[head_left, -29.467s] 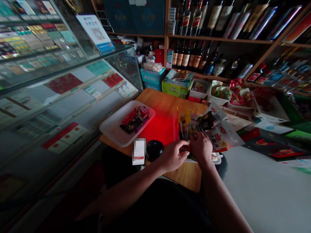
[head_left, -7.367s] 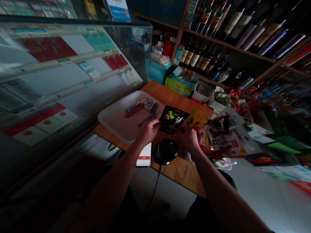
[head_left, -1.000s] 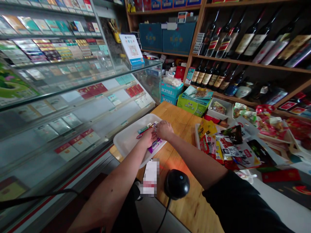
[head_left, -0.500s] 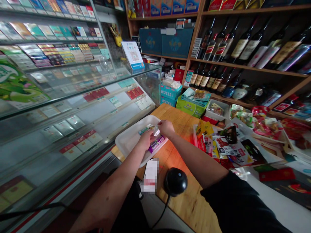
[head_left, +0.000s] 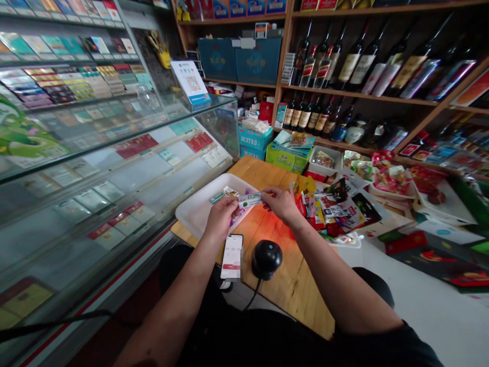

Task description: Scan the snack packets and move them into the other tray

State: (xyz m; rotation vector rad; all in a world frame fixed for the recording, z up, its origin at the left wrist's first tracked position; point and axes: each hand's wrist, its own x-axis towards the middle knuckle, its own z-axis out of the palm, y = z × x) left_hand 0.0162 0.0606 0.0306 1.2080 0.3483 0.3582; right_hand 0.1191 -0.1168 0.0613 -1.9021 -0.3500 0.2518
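Above the wooden table [head_left: 301, 285], a slim whitish pack [head_left: 251, 200] with a green mark is stretched between my two hands. My left hand [head_left: 222, 218] pinches its left end, near the rim of the white tray [head_left: 189, 206]. At the right end, the fingers of my right hand [head_left: 283, 205] close on it. In the tray lie a small teal pack [head_left: 217, 198] and a small white-and-yellow piece [head_left: 231, 191]. Something purple shows partly behind the held pack. A black dome-shaped scanner [head_left: 267, 256] with a cable stands nearer me, casting red light onto the table.
A phone [head_left: 232, 255] with a lit screen lies at the table's near left edge. Snack packets [head_left: 324, 206] are heaped on the right. The glass display case [head_left: 126, 148] borders the left side, and shelves of bottles [head_left: 355, 61] stand behind.
The slim pack has been lifted out of the tray, and both hands now hold it. My right hand has moved right and the view has turned slightly right.
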